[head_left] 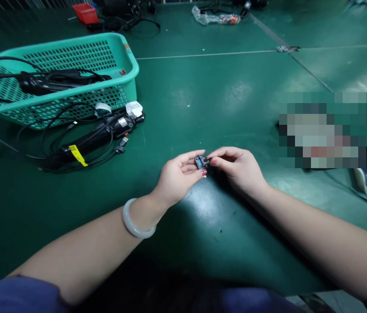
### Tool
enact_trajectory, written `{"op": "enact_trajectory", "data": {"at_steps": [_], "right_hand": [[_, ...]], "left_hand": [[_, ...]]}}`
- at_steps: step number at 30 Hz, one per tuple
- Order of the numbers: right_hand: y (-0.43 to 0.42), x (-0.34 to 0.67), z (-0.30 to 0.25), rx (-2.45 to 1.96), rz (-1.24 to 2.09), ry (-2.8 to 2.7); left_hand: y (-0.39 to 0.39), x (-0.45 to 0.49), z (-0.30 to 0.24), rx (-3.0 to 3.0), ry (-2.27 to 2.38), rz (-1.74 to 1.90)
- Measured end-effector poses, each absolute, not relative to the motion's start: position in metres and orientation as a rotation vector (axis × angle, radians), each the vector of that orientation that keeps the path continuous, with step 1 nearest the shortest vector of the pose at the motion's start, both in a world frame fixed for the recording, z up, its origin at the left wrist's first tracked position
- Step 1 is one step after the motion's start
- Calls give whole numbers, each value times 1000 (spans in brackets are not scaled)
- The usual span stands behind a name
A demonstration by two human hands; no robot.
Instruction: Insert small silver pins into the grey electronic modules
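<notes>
My left hand (177,177) pinches a small blue-grey block-like part (200,162) between thumb and fingers, a little above the green table. It looks like a connector housing, but its exact kind is too small to make out. From the other side, my right hand (240,164) closes thumb and forefinger on a tiny dark piece (207,162) at the part's right end. Whether that piece is joined to the blue-grey part cannot be seen. A pale bangle (134,219) circles my left wrist.
A green plastic basket (131,69) with black cabled devices stands at the left. Before it lies a black handheld device (95,139) with cables and a yellow tag (77,156). A blurred-out object is at the right. A red bin (85,14) and plastic-wrapped item (214,17) lie far back.
</notes>
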State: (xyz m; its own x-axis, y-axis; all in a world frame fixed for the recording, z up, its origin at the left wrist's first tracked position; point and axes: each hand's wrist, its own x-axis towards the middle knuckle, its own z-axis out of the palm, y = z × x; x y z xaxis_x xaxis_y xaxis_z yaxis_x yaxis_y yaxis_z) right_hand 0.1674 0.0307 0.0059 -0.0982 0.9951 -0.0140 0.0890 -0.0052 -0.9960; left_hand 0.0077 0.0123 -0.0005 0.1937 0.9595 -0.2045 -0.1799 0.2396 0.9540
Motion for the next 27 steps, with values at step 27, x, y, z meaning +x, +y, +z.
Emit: {"op": "enact_trajectory", "data": {"at_steps": [27], "right_hand": [[20,171,5,-1158,433,-2015]], "left_hand": [[7,6,-7,1232,1115,1034]]}}
